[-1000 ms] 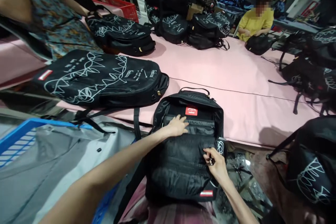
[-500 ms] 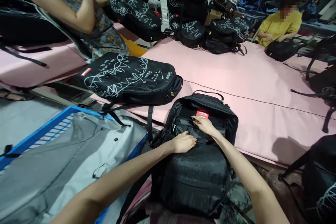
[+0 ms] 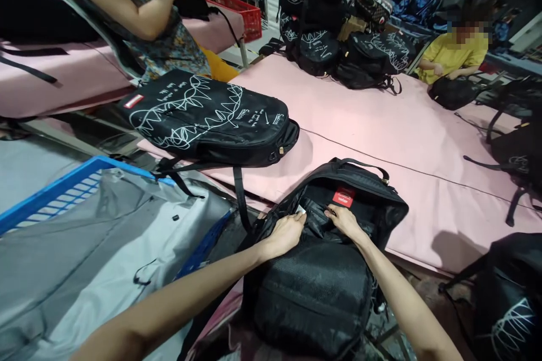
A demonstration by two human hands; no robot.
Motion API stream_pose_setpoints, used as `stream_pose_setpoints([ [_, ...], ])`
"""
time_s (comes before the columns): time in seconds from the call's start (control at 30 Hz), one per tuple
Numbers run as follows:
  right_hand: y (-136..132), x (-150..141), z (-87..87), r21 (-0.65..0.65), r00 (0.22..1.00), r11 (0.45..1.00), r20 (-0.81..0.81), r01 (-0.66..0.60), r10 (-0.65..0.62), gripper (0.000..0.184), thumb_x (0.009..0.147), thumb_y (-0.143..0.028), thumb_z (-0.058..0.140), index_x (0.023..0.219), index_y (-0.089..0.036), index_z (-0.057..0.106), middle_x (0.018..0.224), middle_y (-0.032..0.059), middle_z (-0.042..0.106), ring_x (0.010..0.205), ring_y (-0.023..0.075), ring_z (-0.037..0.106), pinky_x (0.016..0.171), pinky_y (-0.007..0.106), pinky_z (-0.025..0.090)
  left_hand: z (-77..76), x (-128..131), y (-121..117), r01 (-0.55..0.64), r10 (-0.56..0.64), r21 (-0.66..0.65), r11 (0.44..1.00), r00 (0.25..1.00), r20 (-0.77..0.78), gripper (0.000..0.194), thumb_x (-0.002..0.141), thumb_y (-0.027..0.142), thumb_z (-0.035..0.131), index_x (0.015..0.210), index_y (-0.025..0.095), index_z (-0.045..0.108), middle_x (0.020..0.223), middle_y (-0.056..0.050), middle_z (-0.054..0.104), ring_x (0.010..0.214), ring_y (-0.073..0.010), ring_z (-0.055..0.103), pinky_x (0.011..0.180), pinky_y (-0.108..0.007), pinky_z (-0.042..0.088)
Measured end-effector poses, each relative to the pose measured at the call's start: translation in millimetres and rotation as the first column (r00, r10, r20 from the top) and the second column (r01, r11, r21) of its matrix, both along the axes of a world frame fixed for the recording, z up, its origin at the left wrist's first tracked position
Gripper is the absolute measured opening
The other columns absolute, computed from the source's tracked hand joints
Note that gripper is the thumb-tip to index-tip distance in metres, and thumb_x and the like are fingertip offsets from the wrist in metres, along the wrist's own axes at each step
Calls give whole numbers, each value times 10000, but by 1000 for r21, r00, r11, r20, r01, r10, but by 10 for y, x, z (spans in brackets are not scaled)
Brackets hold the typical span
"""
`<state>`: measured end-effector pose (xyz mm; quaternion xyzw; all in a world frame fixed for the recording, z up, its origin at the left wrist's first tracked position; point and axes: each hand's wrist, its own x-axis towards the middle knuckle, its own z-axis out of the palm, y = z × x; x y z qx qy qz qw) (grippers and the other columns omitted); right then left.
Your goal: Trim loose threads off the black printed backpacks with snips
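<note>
An open black backpack (image 3: 313, 287) leans on the near edge of the table, its mouth facing up toward me. My left hand (image 3: 284, 235) is closed on the dark lining at the left side of the opening, beside a small white tag (image 3: 300, 210). Inside the mouth, my right hand (image 3: 345, 221) pinches the shiny black lining (image 3: 315, 217); its fingertips are partly hidden. Just beyond that hand a red label (image 3: 344, 197) shows on the inner back wall. The carry handle (image 3: 364, 166) arches at the top.
A black backpack with white scribbles (image 3: 207, 113) lies on the pink table (image 3: 359, 118). A blue basket (image 3: 93, 166) with grey lining stands at left. More backpacks (image 3: 317, 48) are stacked at the back. One person (image 3: 148, 17) is at left, another in yellow (image 3: 457, 53) at far right.
The backpack's top has shifted right and its mouth is pulled wider. My left hand has moved to the left side of the opening; my right hand is lower and further right.
</note>
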<state>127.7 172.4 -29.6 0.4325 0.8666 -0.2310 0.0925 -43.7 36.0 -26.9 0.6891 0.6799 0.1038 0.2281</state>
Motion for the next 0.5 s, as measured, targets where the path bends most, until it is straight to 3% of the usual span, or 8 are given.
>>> stream_pose_setpoints([
  [0.17, -46, -32, -42, 45, 999, 999, -44, -20, 22, 232, 896, -371, 417, 952, -269, 618, 847, 10, 679, 797, 190, 635, 612, 242, 403, -10, 60, -14, 121, -123, -75, 990, 992, -16, 575, 715, 38, 405, 1290, 52, 391, 1343, -214, 427, 1193, -273, 472, 955, -368, 415],
  [0.27, 18, -6, 24, 100, 994, 994, -96, -51, 60, 201, 881, -290, 448, 969, -264, 627, 925, 21, 674, 863, 189, 622, 687, 259, 435, -43, 63, 22, 160, -167, -129, 979, 985, -43, 594, 719, 35, 387, 1312, 26, 360, 1366, -229, 389, 1244, -273, 416, 977, -371, 394],
  [0.4, 332, 164, 314, 270, 986, 963, -164, 15, 30, 380, 798, -67, 429, 1120, -189, 589, 1132, 110, 603, 1051, 243, 538, 884, 355, 404, -97, 70, 81, 189, -202, -164, 968, 977, -69, 608, 724, 34, 378, 1330, 9, 332, 1387, -232, 353, 1277, -263, 370, 993, -353, 379],
  [0.5, 555, 308, 599, 325, 963, 944, -270, 67, 25, 425, 770, -57, 425, 1159, -152, 570, 1186, 132, 571, 1115, 271, 494, 942, 407, 374, -110, 95, 115, 198, -215, -165, 966, 973, -88, 617, 726, 35, 381, 1340, 27, 322, 1411, -218, 318, 1283, -250, 363, 1008, -343, 364],
])
